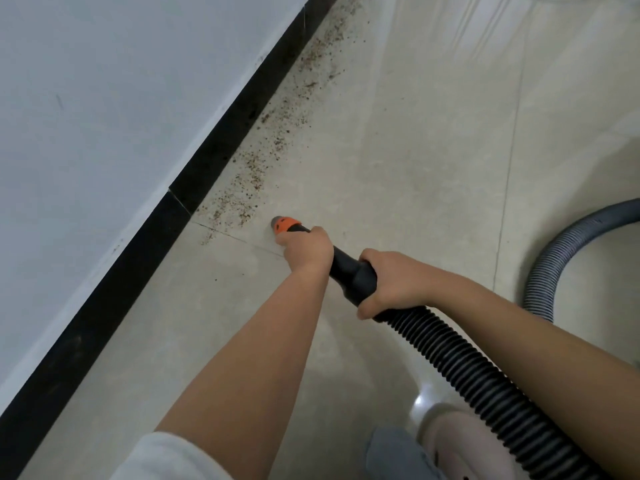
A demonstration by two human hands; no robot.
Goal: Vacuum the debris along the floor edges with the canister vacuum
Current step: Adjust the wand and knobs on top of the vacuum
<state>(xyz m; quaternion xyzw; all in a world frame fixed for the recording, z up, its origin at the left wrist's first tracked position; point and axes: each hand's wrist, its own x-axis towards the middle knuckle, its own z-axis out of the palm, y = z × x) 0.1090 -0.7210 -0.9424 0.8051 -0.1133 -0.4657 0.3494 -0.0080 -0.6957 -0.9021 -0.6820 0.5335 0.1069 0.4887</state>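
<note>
Both hands' fingers wrapped round black ribbed vacuum hose [450,358]: left hand [306,249] near orange-tipped nozzle [284,224], right hand [388,284] behind; risk: scattering brown crumb debris [249,181] along black skirting [207,168]

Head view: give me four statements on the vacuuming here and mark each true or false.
1. Both hands grip the vacuum nozzle. True: left hand in front, right hand at the hose joint.
2. The debris lies along the black baseboard. True.
3. The nozzle's tip is blue. False: it is orange.
4. The debris strip is already cleared. False: brown crumbs stretch ahead of the nozzle along the wall.
</note>
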